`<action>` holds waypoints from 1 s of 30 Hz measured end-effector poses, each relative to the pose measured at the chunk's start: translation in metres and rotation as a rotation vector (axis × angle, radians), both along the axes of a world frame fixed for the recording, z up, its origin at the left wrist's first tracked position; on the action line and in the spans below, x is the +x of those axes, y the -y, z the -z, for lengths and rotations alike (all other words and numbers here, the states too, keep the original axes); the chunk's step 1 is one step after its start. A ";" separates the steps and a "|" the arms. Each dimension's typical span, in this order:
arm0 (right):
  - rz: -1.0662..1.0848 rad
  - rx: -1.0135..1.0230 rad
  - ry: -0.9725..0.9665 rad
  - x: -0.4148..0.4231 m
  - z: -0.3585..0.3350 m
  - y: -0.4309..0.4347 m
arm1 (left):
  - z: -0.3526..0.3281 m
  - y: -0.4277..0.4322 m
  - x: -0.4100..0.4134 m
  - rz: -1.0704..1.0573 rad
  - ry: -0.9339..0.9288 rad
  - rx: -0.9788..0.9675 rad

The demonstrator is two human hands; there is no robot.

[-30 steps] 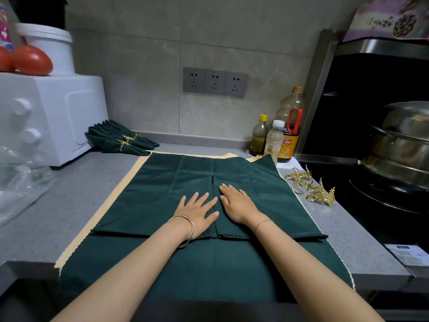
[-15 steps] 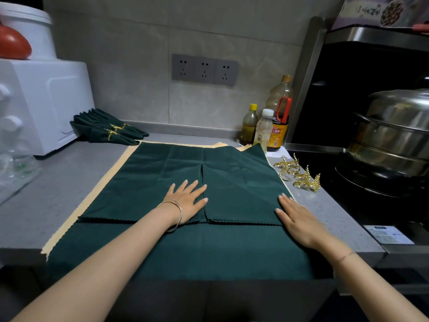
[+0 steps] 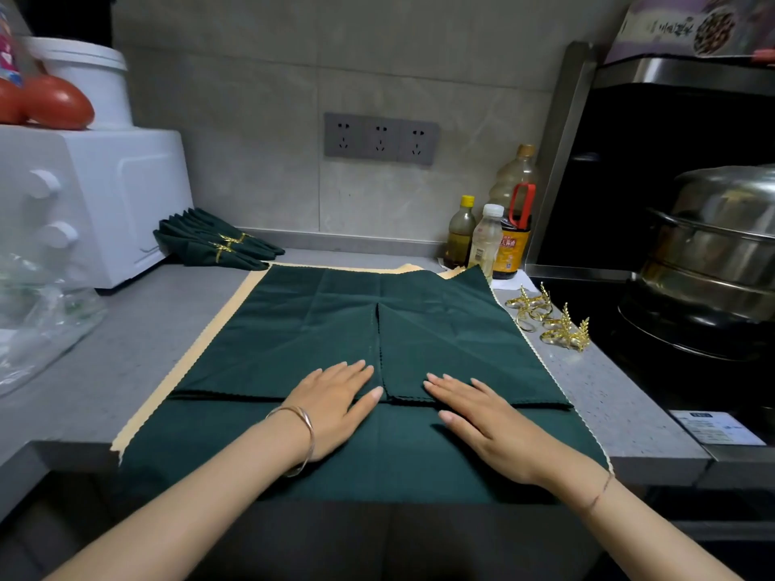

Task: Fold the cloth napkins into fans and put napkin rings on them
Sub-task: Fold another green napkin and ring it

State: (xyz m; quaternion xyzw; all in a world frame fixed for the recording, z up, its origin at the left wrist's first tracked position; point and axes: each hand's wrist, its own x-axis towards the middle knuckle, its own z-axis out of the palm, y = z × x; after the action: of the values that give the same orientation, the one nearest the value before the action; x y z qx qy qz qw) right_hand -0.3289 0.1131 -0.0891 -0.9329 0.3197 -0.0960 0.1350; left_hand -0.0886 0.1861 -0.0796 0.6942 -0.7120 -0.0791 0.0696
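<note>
- Ideally, the flaps of the dark green cloth napkin, spread across the grey counter, needed flattening outward from the centre seam before pleating.
- Left hand lay flat, fingers spread, gripping nothing.
- Right hand likewise pressed open-palmed; contact beneath looked full, though hard to confirm.
- Gold leaf-shaped napkin rings waited just beside the cloth.

2 napkins lie side by side on a cloth on the counter; rings right, finished fans behind-left beside the oven.
</note>
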 end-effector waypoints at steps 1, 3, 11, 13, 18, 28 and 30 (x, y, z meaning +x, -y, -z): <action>-0.009 0.001 -0.007 0.002 0.003 -0.001 | 0.001 -0.005 -0.001 0.016 0.003 0.001; -0.007 -0.008 -0.009 0.004 0.006 0.000 | 0.002 -0.012 -0.003 0.047 0.008 0.013; 0.031 -0.002 -0.042 0.012 0.002 -0.004 | 0.007 -0.017 -0.003 0.109 -0.014 -0.023; 0.034 -0.011 -0.045 0.015 0.002 -0.004 | 0.005 -0.018 -0.005 0.116 -0.017 -0.018; 0.021 -0.057 -0.061 0.018 0.000 -0.003 | 0.007 -0.018 -0.004 0.138 0.033 -0.012; 0.116 -0.304 -0.200 -0.048 -0.043 0.032 | 0.010 -0.020 -0.002 0.150 0.047 -0.036; 0.197 -0.266 -0.168 -0.059 -0.060 0.041 | 0.011 -0.020 -0.001 0.156 0.045 -0.047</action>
State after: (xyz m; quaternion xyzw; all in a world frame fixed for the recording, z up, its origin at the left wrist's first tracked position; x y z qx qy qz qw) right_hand -0.3882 0.0717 -0.0290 -0.9114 0.4042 -0.0718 -0.0268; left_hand -0.0893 0.2064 -0.0901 0.6366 -0.7668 -0.0521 0.0634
